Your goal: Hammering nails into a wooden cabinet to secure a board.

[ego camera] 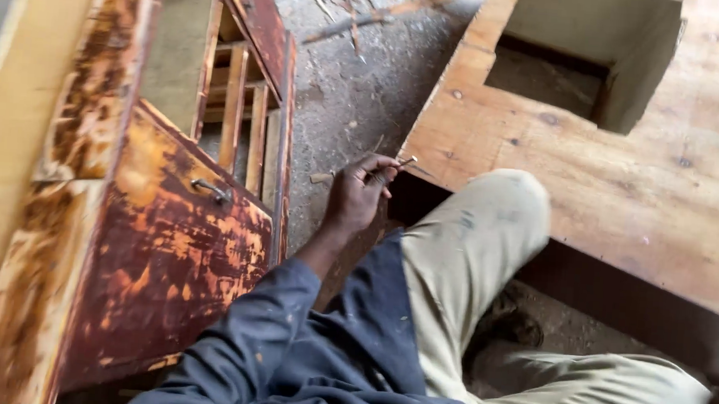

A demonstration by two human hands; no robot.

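The left hand pinched a nail in closed fingers above the floor, between cabinet and board, seemingly readying it for placing, which would need careful aiming; the right hand was out of view.

A worn reddish cabinet stands at nine o'clock, a plywood board with a square cut-out at two o'clock.

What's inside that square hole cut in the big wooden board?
Inside the square hole in the wooden board you see plain greyish inner walls and a shadowed bottom. Nothing shows lying there; its near edge hides part of the bottom.
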